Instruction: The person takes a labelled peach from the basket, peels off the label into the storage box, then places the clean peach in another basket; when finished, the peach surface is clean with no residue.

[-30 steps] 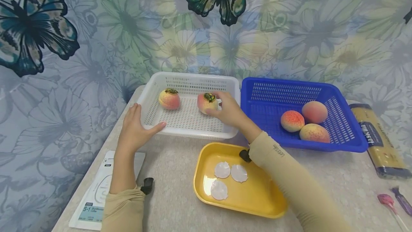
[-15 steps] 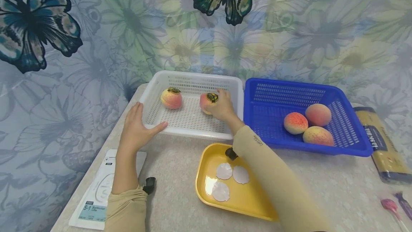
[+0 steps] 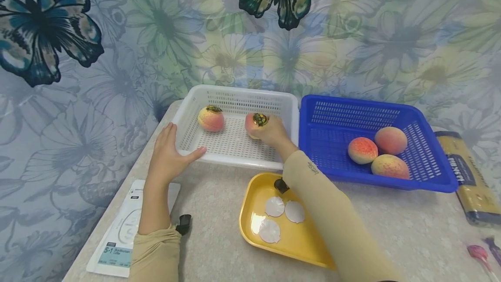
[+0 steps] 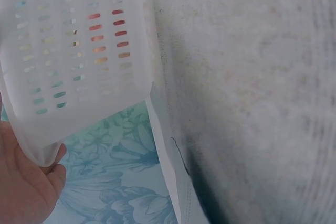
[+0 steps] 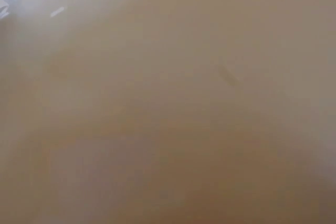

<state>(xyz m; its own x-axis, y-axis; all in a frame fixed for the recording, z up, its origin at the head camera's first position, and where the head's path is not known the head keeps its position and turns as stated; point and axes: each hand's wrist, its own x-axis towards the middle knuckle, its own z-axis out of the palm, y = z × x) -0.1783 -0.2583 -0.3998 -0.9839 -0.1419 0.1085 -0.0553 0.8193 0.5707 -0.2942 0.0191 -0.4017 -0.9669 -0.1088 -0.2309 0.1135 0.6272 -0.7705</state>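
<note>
In the head view, a white plastic basket (image 3: 231,159) holds two peaches, each with a black-and-gold sticker on top. My right hand (image 3: 274,133) reaches over the front rim and grips the right peach (image 3: 251,126), its fingertips beside the sticker (image 3: 260,119). The left peach (image 3: 211,121) sits apart, untouched. At the basket's front left corner my left hand (image 3: 167,153) holds the rim, thumb across the front edge and fingers along the outer side. The left wrist view shows that hand (image 4: 26,182) at the perforated basket's corner. Only a blur fills the right wrist view.
A blue basket (image 3: 375,181) with three unstickered peaches (image 3: 362,150) stands at right. In front, a yellow tray (image 3: 289,251) bears three pale round pieces (image 3: 275,206), partly under my right sleeve. A white pouch (image 3: 117,238), a gold packet (image 3: 469,177) and a pink lollipop (image 3: 478,252) lie around.
My right hand has shifted its hold on the right peach, its fingers drawing in closer to the sticker, and the forearm swung left. The left hand stays at the corner; the view shifted slightly.
</note>
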